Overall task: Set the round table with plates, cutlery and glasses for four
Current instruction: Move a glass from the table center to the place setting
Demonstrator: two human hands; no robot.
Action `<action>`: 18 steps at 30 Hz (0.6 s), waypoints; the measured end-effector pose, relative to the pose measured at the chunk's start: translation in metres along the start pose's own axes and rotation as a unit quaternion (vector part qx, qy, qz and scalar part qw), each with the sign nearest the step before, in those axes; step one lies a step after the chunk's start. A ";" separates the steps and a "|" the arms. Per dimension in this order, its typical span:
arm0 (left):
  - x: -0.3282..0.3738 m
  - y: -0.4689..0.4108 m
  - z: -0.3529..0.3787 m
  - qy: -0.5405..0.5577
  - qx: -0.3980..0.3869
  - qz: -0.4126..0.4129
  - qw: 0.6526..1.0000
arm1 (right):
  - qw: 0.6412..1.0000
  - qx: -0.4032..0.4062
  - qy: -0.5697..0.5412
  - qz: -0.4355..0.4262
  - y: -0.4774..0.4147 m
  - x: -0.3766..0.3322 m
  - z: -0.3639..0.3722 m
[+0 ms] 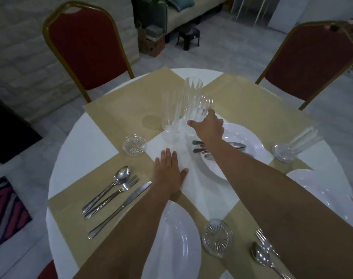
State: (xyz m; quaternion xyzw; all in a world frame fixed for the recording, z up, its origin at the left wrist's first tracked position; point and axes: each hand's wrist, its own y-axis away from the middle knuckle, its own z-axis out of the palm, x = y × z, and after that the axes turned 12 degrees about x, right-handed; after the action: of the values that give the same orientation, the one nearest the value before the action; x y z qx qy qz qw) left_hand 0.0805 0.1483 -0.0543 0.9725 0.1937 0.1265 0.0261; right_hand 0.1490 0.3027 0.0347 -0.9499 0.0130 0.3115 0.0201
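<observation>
Glasses are the step in hand, by my reading. The right hand [209, 125] reaches over the middle of the bench [87, 137], its fingers [220, 121] curled round the lower part of a ribbed glass [199, 106]. That glass is roughly upright, rim up and long axis vertical; whether its base has left the cloth is hidden by the hand. Two tall glasses [170, 113] stand just left of and behind it, close enough to be knocked. The left hand [169, 172] lies flat on the white cloth nearer the person, fingers straight and holding nothing. Just right of the right wrist sits a stack of plates [252, 146] with cutlery [199, 151] on it, not yet dealt out. The far mats [131, 101] carry no plate or cutlery, and both lie beyond the held glass, toward the chairs [87, 49]. The right hand is the nearer to them, and the far right mat looks the shorter reach. The coming move probably calls for lifting straight up, clear of the neighbours, before carrying the glass outward.
</observation>
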 end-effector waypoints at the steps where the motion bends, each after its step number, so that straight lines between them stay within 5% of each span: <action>1: 0.000 0.000 0.004 -0.007 0.001 -0.001 1.000 | 1.000 -0.002 -0.004 0.001 -0.003 0.000 0.003; 8: -0.001 0.002 0.014 -0.037 0.017 -0.005 0.999 | 0.998 -0.039 -0.038 0.025 -0.014 0.003 0.014; 18: 0.003 0.002 0.010 -0.047 -0.005 -0.002 0.999 | 0.936 0.064 -0.345 0.007 0.034 0.009 -0.051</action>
State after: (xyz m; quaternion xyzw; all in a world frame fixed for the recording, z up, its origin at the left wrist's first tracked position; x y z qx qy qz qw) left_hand 0.0862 0.1472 -0.0629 0.9769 0.1936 0.0815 0.0406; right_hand 0.1853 0.2661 0.0694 -0.7804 0.0318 0.6190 0.0819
